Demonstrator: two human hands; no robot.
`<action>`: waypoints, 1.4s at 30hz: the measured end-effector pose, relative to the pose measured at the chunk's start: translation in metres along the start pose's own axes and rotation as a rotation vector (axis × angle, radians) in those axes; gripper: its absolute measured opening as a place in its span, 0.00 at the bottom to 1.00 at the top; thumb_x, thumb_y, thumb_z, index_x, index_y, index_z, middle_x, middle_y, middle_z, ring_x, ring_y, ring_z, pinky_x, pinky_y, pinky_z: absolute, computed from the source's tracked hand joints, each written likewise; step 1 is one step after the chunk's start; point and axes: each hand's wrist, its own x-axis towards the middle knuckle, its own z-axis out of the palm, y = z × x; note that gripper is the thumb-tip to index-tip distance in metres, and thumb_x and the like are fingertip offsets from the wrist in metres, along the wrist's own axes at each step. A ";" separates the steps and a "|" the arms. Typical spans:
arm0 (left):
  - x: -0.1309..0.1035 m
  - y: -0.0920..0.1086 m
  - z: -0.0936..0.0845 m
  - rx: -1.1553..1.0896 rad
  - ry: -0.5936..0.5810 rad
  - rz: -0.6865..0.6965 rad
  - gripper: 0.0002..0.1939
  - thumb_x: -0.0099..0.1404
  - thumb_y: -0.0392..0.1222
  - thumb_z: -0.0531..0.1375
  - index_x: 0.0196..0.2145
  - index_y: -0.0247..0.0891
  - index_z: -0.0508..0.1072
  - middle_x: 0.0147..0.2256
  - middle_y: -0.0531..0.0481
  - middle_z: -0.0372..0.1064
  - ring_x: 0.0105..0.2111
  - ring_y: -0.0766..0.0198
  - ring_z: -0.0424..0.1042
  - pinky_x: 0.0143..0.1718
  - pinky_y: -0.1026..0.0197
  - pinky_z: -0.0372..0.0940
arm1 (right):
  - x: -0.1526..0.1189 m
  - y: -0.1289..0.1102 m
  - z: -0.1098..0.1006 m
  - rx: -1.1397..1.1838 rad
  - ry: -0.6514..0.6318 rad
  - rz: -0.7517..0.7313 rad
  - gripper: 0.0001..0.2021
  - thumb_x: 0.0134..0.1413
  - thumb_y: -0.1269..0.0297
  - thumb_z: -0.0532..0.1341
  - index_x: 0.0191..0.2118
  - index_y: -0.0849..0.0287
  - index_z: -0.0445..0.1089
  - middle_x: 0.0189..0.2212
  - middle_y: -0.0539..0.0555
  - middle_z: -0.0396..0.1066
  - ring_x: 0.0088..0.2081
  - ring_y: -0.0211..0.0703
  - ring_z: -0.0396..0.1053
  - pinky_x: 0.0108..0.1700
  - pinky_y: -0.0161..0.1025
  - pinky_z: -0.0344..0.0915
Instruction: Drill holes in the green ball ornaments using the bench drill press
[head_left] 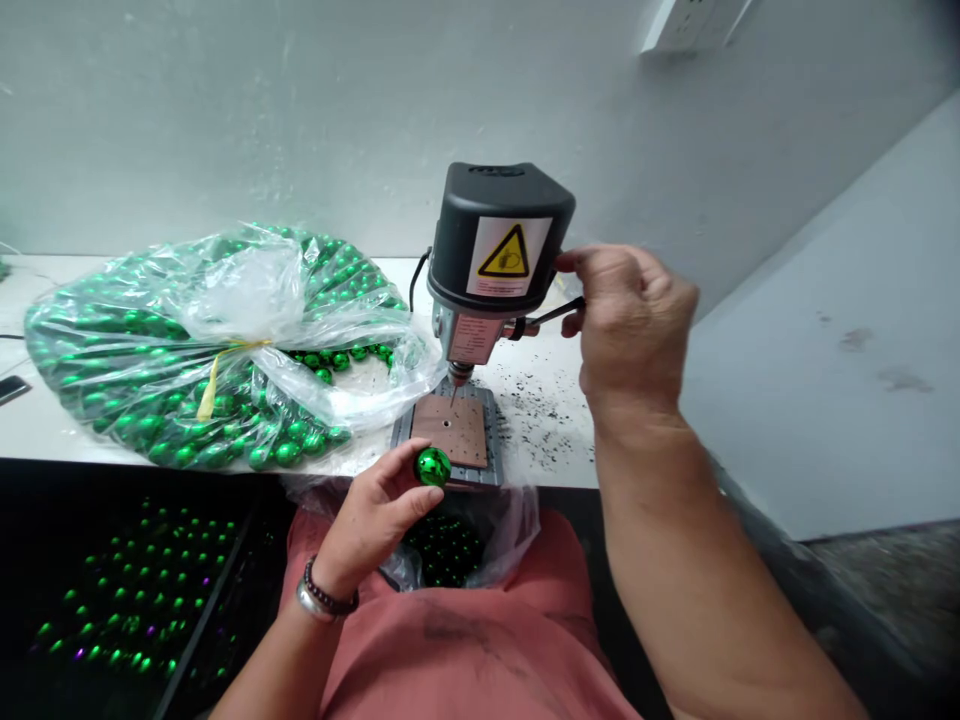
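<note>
Between thumb and fingers, my left hand pinches a shiny green ball, just in front of the drill press base. My right hand is closed round the feed lever on the side of a small bench drill press. The drill bit points down over a brown board with a small hole, fixed on the grey base. The ball is apart from the bit.
A tied clear plastic bag full of green balls lies at left on the white table. Dark shavings are scattered right of the base. An open plastic bag with green balls rests on my lap; more balls lie below left.
</note>
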 end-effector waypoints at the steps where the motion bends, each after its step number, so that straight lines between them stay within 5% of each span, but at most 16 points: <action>1: -0.003 -0.001 0.000 -0.055 -0.008 -0.018 0.27 0.52 0.44 0.64 0.50 0.40 0.68 0.44 0.46 0.71 0.44 0.60 0.69 0.47 0.57 0.64 | -0.001 -0.001 0.000 -0.006 0.003 -0.001 0.10 0.49 0.61 0.55 0.23 0.58 0.69 0.19 0.47 0.61 0.20 0.30 0.56 0.21 0.33 0.51; 6: -0.016 -0.010 -0.001 -0.325 -0.066 -0.115 0.27 0.54 0.44 0.64 0.51 0.40 0.67 0.42 0.46 0.71 0.40 0.61 0.71 0.46 0.56 0.65 | -0.004 -0.006 0.000 -0.045 0.002 -0.010 0.13 0.50 0.60 0.53 0.24 0.61 0.70 0.19 0.47 0.60 0.20 0.29 0.54 0.21 0.31 0.51; 11: -0.020 -0.012 -0.002 -0.320 -0.084 -0.132 0.27 0.58 0.46 0.60 0.55 0.42 0.63 0.45 0.46 0.69 0.38 0.62 0.71 0.46 0.55 0.65 | -0.004 -0.006 0.000 -0.064 0.002 0.009 0.13 0.50 0.59 0.53 0.25 0.61 0.70 0.20 0.46 0.62 0.20 0.28 0.55 0.22 0.31 0.54; 15: -0.017 -0.012 -0.004 0.117 -0.080 -0.062 0.28 0.58 0.47 0.59 0.56 0.41 0.63 0.49 0.44 0.67 0.42 0.59 0.70 0.48 0.53 0.63 | -0.005 -0.004 0.000 -0.019 0.016 -0.007 0.13 0.50 0.60 0.53 0.28 0.61 0.72 0.23 0.48 0.67 0.20 0.28 0.57 0.22 0.30 0.55; 19: -0.004 -0.008 -0.013 0.592 0.120 0.142 0.21 0.60 0.44 0.56 0.50 0.36 0.69 0.47 0.42 0.69 0.44 0.59 0.69 0.49 0.55 0.63 | -0.006 -0.002 0.001 -0.005 0.046 -0.030 0.13 0.49 0.62 0.54 0.30 0.63 0.73 0.24 0.49 0.68 0.22 0.27 0.60 0.25 0.29 0.58; 24: 0.051 0.014 -0.056 1.101 0.255 0.411 0.18 0.65 0.37 0.47 0.49 0.35 0.69 0.47 0.41 0.69 0.47 0.61 0.68 0.50 0.58 0.61 | -0.008 -0.004 -0.001 -0.028 0.039 -0.034 0.13 0.50 0.63 0.53 0.31 0.64 0.73 0.25 0.50 0.68 0.22 0.27 0.60 0.28 0.30 0.60; 29: 0.109 0.024 -0.109 1.599 0.022 0.098 0.20 0.65 0.43 0.48 0.54 0.38 0.64 0.47 0.40 0.70 0.47 0.52 0.69 0.53 0.40 0.53 | -0.009 -0.007 -0.005 -0.065 0.003 -0.022 0.13 0.51 0.62 0.54 0.31 0.63 0.73 0.21 0.48 0.64 0.21 0.26 0.58 0.24 0.29 0.56; 33: 0.112 0.015 -0.125 1.688 -0.022 0.168 0.19 0.65 0.47 0.47 0.47 0.39 0.70 0.38 0.42 0.74 0.41 0.53 0.70 0.54 0.43 0.51 | -0.010 -0.006 -0.006 -0.059 -0.011 -0.033 0.12 0.51 0.62 0.54 0.32 0.63 0.73 0.22 0.48 0.66 0.23 0.27 0.60 0.27 0.29 0.58; 35: 0.104 0.013 -0.130 1.634 0.150 0.275 0.19 0.65 0.47 0.47 0.43 0.38 0.73 0.36 0.43 0.73 0.41 0.56 0.69 0.51 0.50 0.56 | -0.011 -0.006 -0.006 -0.049 -0.003 -0.034 0.12 0.51 0.63 0.54 0.32 0.62 0.73 0.22 0.48 0.66 0.23 0.27 0.61 0.28 0.29 0.59; 38: 0.086 0.011 -0.146 1.430 0.865 0.396 0.20 0.64 0.48 0.48 0.47 0.35 0.71 0.43 0.39 0.68 0.49 0.53 0.63 0.53 0.50 0.55 | -0.012 -0.008 -0.007 -0.074 -0.005 -0.030 0.11 0.51 0.63 0.54 0.31 0.61 0.73 0.20 0.47 0.65 0.22 0.27 0.59 0.29 0.29 0.60; 40: 0.071 0.009 -0.165 1.204 1.344 0.331 0.23 0.63 0.48 0.49 0.51 0.33 0.65 0.49 0.35 0.62 0.54 0.47 0.56 0.55 0.43 0.49 | -0.012 -0.010 -0.009 -0.102 -0.013 -0.019 0.11 0.50 0.63 0.54 0.31 0.61 0.73 0.18 0.46 0.63 0.20 0.26 0.58 0.27 0.29 0.58; 42: 0.060 0.006 -0.185 0.943 1.569 0.154 0.27 0.63 0.49 0.46 0.55 0.30 0.58 0.52 0.30 0.56 0.56 0.42 0.52 0.54 0.35 0.46 | -0.012 -0.011 -0.009 -0.117 -0.024 -0.009 0.11 0.50 0.62 0.55 0.31 0.60 0.73 0.17 0.45 0.62 0.19 0.26 0.56 0.24 0.28 0.56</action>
